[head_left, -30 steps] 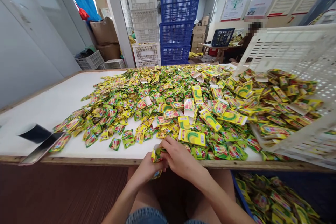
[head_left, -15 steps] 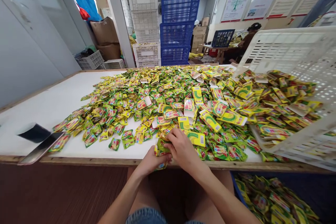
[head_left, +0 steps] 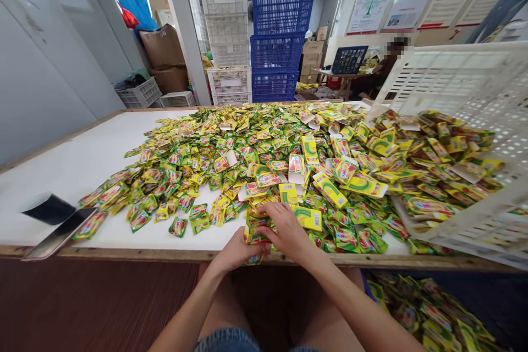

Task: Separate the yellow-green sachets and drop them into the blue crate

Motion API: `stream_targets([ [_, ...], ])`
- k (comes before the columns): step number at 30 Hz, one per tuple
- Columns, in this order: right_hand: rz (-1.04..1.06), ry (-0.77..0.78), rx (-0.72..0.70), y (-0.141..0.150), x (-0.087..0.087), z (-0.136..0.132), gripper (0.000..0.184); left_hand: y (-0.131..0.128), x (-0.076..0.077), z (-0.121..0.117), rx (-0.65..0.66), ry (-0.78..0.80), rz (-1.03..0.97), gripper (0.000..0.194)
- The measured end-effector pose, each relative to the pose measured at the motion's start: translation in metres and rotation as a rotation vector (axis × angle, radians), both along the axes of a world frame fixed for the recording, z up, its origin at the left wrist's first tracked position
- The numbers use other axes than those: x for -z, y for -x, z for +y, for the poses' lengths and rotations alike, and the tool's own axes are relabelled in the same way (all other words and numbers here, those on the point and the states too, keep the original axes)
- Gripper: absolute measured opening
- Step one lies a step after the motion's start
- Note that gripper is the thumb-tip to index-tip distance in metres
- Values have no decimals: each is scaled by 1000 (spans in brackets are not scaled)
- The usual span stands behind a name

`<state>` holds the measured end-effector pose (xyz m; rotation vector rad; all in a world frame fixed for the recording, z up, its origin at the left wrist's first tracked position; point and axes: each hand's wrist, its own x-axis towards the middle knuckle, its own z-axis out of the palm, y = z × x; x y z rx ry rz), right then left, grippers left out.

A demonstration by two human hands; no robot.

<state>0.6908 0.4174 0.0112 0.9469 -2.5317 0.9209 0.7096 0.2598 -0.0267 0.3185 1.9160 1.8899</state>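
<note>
At the front edge of the table, my left hand (head_left: 236, 248) is closed around a small yellow-green packet (head_left: 252, 221) with red print. My right hand (head_left: 289, 234) grips the same packet from the right, fingertips at its top and thumb across its front. Part of the packet is hidden by my fingers, so I cannot tell if it is a carton or stacked sachets. Just right of the packet lies a flat yellow carton (head_left: 310, 219) with a barcode. Around my hands spreads a heap of small green and yellow sachets (head_left: 231, 137), mixed with printed cartons (head_left: 329, 189).
A tilted white crate (head_left: 449, 74) full of yellow cartons rests on the table at right. A blue bin (head_left: 367, 289) of packets stands below. A phone-like dark object (head_left: 61, 234) lies at left. Stacked blue crates (head_left: 274, 55) and a seated person (head_left: 385, 69) are behind.
My right hand's fingers have straightened slightly over the packet, and more of its printed face shows. Both hands stay at the same spot. The view has shifted a little.
</note>
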Motion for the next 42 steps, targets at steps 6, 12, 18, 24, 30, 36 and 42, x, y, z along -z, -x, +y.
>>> stream_targets([
  [6, -39, -5, 86, -2, -5, -8, 17, 7, 2, 1, -93, 67, 160, 16],
  [12, -109, -10, -57, -11, 5, -8, 7, 10, 17, -5, -159, -24, 139, 39],
  [18, -304, 296, 16, -16, 29, -11, 16, 13, 27, -8, -265, -87, 58, 48],
  [24, -332, 593, 112, -21, 55, -18, 19, -5, 28, -8, -413, -176, 185, 61],
  [30, -200, 389, 37, -22, 48, -18, 13, -15, 31, -18, -446, 34, 430, 10],
  [36, -221, 534, 82, -22, 46, -23, 26, -9, 20, -20, -514, -75, 412, 27],
  [42, -145, 465, 8, -21, 45, -22, 14, -6, 12, -27, -349, -25, 492, 14],
])
